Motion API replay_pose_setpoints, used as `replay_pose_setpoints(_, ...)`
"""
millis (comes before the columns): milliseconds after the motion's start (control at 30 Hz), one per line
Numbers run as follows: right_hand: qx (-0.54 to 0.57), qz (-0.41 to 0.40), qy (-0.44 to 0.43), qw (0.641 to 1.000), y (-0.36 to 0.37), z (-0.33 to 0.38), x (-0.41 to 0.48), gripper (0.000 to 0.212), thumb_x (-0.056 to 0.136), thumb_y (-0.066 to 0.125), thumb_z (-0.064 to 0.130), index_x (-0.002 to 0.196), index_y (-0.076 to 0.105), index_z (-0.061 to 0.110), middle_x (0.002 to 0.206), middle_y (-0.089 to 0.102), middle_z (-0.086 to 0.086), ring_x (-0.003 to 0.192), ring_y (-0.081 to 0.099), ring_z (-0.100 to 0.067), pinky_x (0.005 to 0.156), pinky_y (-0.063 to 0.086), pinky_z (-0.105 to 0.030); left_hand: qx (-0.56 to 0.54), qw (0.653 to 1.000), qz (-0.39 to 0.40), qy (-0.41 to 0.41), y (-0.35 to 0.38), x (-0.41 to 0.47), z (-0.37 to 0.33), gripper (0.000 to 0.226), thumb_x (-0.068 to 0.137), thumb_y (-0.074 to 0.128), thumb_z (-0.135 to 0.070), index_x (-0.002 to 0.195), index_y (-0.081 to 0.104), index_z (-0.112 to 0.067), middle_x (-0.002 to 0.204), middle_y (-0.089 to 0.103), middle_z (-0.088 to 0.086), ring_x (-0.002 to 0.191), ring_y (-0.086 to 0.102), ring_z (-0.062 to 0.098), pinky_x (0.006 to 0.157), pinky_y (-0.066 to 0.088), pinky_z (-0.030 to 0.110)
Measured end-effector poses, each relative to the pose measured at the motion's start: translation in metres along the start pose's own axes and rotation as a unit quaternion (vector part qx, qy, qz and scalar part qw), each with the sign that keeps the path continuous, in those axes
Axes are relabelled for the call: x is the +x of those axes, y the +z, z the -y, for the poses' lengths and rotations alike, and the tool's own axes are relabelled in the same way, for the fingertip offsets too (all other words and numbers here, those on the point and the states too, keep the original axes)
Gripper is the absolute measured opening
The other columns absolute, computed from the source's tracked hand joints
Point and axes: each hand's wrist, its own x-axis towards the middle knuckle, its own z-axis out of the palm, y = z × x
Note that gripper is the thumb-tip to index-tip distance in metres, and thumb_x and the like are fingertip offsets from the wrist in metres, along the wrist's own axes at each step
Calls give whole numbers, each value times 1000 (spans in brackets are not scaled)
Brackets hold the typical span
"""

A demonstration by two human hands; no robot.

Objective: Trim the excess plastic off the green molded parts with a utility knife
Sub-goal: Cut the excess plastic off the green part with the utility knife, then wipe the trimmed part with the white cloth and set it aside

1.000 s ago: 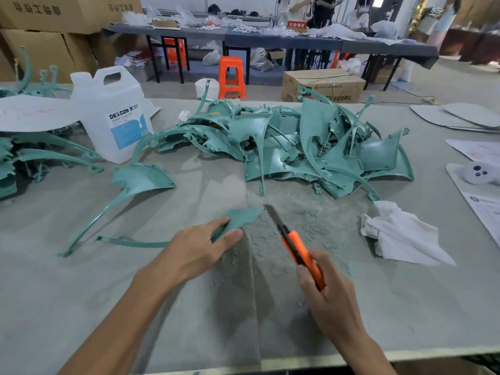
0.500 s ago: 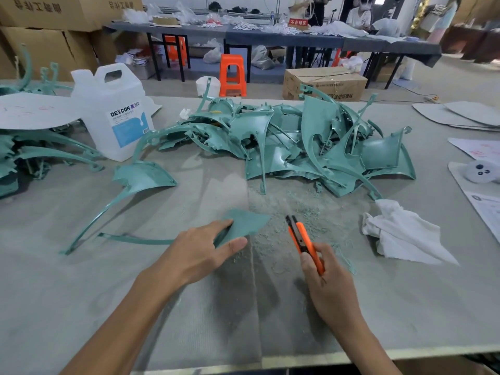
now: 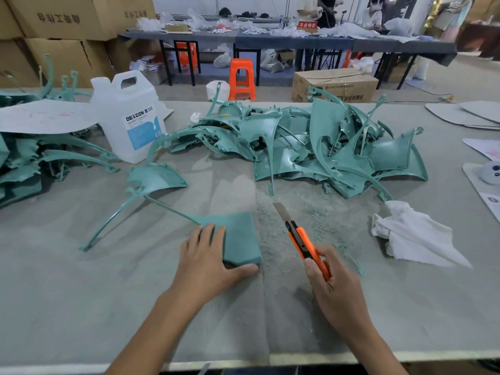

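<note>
The fingers (image 3: 209, 235) of the left hand (image 3: 208, 266) lie straight and flat on top of a green molded part (image 3: 240, 236), pressing its flat panel onto the counter (image 3: 81, 307). The thumb stretches along the panel's near edge. The palm hides the panel's near-left corner. A thin strip runs from the panel up and left toward a second green part (image 3: 157, 177); whether the 2 pieces are joined there cannot be told.

The fingers (image 3: 328, 259) of the right hand (image 3: 338, 293) are clenched round the handle of an orange utility knife (image 3: 304, 243), and they cover its rear end. Its blade (image 3: 281, 212) is extended and points away and slightly left. It lies just right of the panel and apart from it, over a scatter of green shavings (image 3: 313, 217).

A crumpled white cloth (image 3: 414, 236) lies to the right of the knife. Behind the shavings lies a tangled pile of green parts (image 3: 324, 147), where single pieces are hard to separate. To the left of that pile stands a white jug (image 3: 130, 123) labelled DEXCON. Further left is another stack of green parts (image 3: 27, 163), cut off by the frame edge and partly under a white sheet (image 3: 46, 115). At the right edge a pale round object (image 3: 491, 171) is cropped and cannot be identified.
</note>
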Motion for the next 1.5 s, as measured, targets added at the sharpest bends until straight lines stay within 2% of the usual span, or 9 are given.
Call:
replay_pose_setpoints(200, 7, 44, -11, 999, -2, 0, -1, 19, 93, 48, 54, 108, 54, 46, 68, 63, 8, 56, 59, -11, 53, 47, -27, -97, 991, -94, -10, 5, -2, -1, 113, 67, 2, -100, 153, 33, -32, 160, 32, -5, 146, 21, 21, 120, 20, 39)
replay_pose_setpoints(567, 43, 97, -60, 993, -6, 4, -7, 29, 93, 41, 60, 115, 51, 44, 67, 58, 5, 58, 57, -14, 58, 48, -34, -263, 956, -120, 50, 3, -16, -33, 98, 79, 11, -91, 148, 42, -30, 145, 49, -12, 133, 38, 17, 111, 34, 39)
replay_pose_setpoints(667, 23, 80, -43, 996, -4, 4, -5, 28, 92, 41, 59, 113, 50, 44, 68, 57, 10, 57, 56, -10, 54, 42, -25, -268, 951, -145, 59, 1, -19, -32, 95, 82, 12, -90, 142, 52, -29, 137, 55, -14, 127, 46, 18, 108, 38, 40)
replay_pose_setpoints(767, -16, 10, 33, 999, 0, 3, 3, 20, 92, 42, 57, 107, 47, 45, 63, 59, 6, 58, 58, -14, 58, 47, -37, -262, 938, -191, 120, 2, -27, -34, 82, 90, 19, -83, 127, 66, -28, 119, 58, -24, 111, 56, 13, 93, 46, 33)
replay_pose_setpoints(1000, -212, 2, 90, 973, -7, -2, 17, 24, 94, 50, 55, 104, 63, 37, 84, 53, 11, 74, 49, -16, 62, 36, -32, -115, 981, -103, 116, -5, -29, -1, 86, 79, 21, -92, 135, 59, -39, 142, 45, -25, 143, 32, 14, 117, 21, 42)
replay_pose_setpoints(1133, -218, -14, 108, 970, -22, -10, 27, 16, 90, 61, 44, 88, 65, 28, 74, 50, 11, 64, 47, -15, 55, 32, -31, -85, 986, -121, 80, -5, -35, 18, 67, 75, 38, -88, 124, 63, -49, 147, 38, -25, 148, 21, 11, 113, 13, 37)
replay_pose_setpoints(1233, -222, -24, 127, 967, -29, -14, 29, 24, 86, 61, 47, 75, 58, 26, 69, 52, 9, 59, 47, -7, 50, 29, -26, -174, 965, -196, 20, -2, -39, 26, 46, 80, 50, -73, 118, 62, -49, 131, 50, -32, 128, 39, 0, 106, 18, 21)
replay_pose_setpoints(1400, -230, -40, 116, 965, -29, -11, 25, 25, 83, 62, 56, 78, 62, 31, 70, 55, 11, 63, 53, -13, 54, 32, -29, -298, 910, -268, -105, -1, -36, 36, 19, 88, 70, -27, 105, 65, -34, 94, 61, -15, 86, 60, 11, 82, 51, 43)
replay_pose_setpoints(1500, -213, -46, 122, 968, -27, -10, 26, 15, 82, 69, 45, 79, 65, 30, 74, 61, 8, 68, 55, -18, 59, 36, -31, -351, 883, -270, -155, -5, -36, 38, 9, 91, 67, -44, 89, 66, -36, 75, 66, -13, 69, 60, 6, 70, 54, 43)
